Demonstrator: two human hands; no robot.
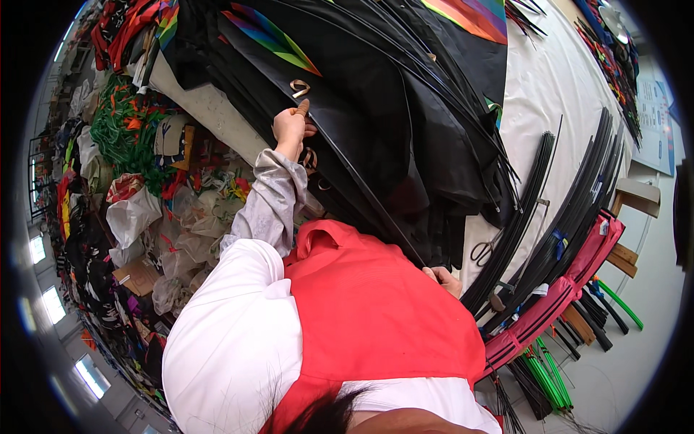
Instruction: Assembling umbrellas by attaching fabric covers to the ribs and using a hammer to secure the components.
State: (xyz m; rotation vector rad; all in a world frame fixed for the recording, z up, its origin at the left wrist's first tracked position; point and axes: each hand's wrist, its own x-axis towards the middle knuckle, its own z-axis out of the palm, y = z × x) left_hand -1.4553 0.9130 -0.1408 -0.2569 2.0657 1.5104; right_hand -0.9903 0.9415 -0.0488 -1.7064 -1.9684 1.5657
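Note:
A thin black rod (pixel 365 189) slants across black fabric (pixel 369 94) that bears rainbow-coloured parts. At its upper left end my left hand (pixel 290 132) is closed, with the thumb and fingers pinched round the rod at the fabric's edge. A brown wrap covers one fingertip. Just beyond that hand lies a curled tan strip (pixel 300 88). My right hand (pixel 444 281) is closed round the lower right end, close to my red apron (pixel 383 304). Part of this hand is hidden behind the apron.
Bundles of black rods (pixel 524 217) lie on the white table cover (pixel 538 79) at right, beside scissors (pixel 482 252) and a long pink bag (pixel 553 307). At left are green cords (pixel 119 119), plastic bags (pixel 134 217) and a cardboard box (pixel 137 275).

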